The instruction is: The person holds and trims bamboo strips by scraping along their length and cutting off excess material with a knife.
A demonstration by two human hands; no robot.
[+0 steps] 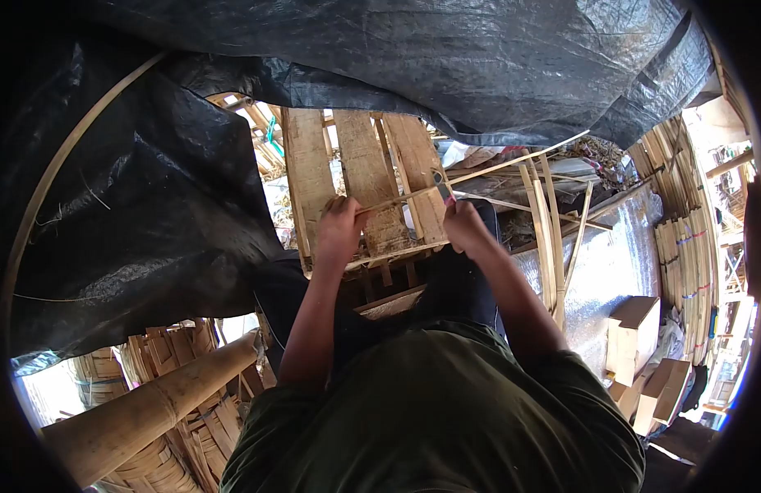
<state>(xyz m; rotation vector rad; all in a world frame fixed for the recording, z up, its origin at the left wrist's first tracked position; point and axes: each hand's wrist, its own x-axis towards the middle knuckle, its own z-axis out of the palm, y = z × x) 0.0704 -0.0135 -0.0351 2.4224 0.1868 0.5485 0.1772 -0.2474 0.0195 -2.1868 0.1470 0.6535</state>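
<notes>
My left hand (339, 230) is closed around the near end of a long thin bamboo strip (512, 159), which slants up to the right over a slatted wooden bench (370, 164). My right hand (468, 225) is wrapped round the handle of a knife (443, 187). The knife's blade points up and away from me and meets the strip at the bench's right side. Most of the handle is hidden in my fingers. Both hands are above the bench's near edge, close to my knees.
Black plastic sheeting (150, 197) hangs at the left and overhead. A thick bamboo pole (163, 403) lies at lower left. Upright bamboo strips (545, 238) stand at right, near a silvery sheet (623, 246), cardboard boxes (633, 337) and bundled strips (689, 263).
</notes>
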